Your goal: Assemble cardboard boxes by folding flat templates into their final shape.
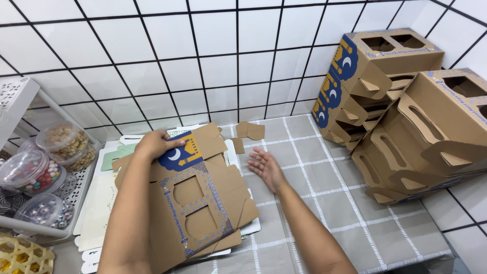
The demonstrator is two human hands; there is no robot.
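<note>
Left hand (pixel 154 143): my fingers grip the far edge of the flat cardboard box (pixel 195 195).
Right hand (pixel 267 167): fingers spread, holding nothing, just right of the box.
Doing it well: I'd judge a steady grip while the free hand opens the panels.
Beyond: folded boxes (pixel 401 111) stacked on the worktop (pixel 324 203).

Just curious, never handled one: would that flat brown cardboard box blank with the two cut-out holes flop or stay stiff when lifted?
The cardboard blank probably bends along its folds, since its flaps already sit at different angles. It looks light: the left hand grips only its top edge. The two cut-outs likely weaken the middle panel.
</note>
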